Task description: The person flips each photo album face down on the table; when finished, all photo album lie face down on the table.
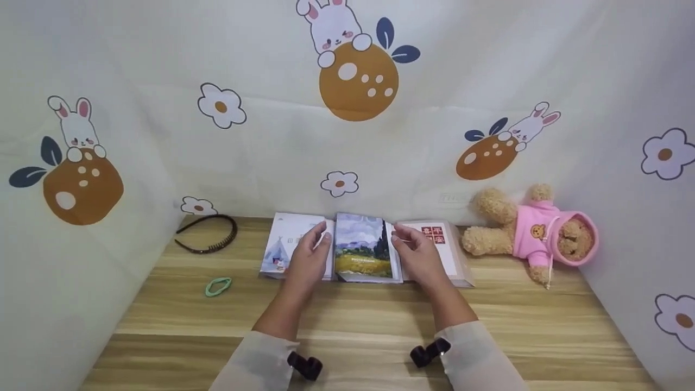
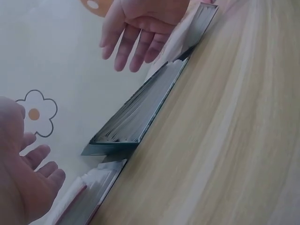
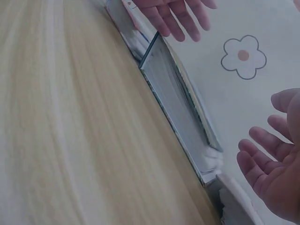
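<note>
Three thick books lie side by side against the back wall. The middle book has a landscape painting on its cover, and its page block looks thicker at one end in the left wrist view. My left hand hovers over the right side of the white book with a tent drawing. Above the gap between the middle book and the cream book with red squares is my right hand. Palms face each other, fingers relaxed, and both wrist views show nothing held by the left hand or right hand.
To the left lie a dark toothed headband and a green hair tie. A teddy bear in a pink hoodie lies on its side at the right. Printed cloth walls enclose the wood-grain table at the back and sides.
</note>
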`<state>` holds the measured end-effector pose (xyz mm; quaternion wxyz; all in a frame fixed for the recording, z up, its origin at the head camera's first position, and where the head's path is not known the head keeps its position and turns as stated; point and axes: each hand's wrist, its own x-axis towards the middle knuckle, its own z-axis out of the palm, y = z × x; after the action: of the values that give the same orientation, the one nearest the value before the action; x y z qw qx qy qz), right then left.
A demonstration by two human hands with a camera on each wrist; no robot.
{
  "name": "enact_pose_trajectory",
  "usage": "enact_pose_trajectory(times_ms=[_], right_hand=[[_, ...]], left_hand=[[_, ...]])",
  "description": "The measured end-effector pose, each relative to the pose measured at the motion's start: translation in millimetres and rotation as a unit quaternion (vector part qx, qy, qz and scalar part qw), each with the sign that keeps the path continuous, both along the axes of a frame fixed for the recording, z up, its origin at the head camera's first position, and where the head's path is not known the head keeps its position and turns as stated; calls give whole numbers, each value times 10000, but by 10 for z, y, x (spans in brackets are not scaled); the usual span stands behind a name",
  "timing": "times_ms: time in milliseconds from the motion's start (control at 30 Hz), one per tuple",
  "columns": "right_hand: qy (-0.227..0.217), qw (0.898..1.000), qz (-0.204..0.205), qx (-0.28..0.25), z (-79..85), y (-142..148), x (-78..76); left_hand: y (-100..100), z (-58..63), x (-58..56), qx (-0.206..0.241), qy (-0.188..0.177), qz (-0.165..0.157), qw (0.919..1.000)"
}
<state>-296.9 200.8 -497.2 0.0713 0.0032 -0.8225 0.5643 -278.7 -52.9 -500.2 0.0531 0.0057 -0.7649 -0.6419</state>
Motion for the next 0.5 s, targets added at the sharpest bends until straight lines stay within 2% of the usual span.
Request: enact_pose_trajectory(times_ms=[100,267,367,500], right_hand=[[-46,10000,83,-19,-38,14,-9],[-308,9988,380,-12,-59,-14,12],[-559,9961,682,-100,-59,-42,41],[-782,9915,1010,-258,-63,-58,68]], left_hand=[[48,-29,12,87,-185,-144,9997],[147,-91,63,276,-671,-610,9955],[193,-126,95,-81,-788,-863,9931],[225,-149,114,-671,-787,-954,9901]])
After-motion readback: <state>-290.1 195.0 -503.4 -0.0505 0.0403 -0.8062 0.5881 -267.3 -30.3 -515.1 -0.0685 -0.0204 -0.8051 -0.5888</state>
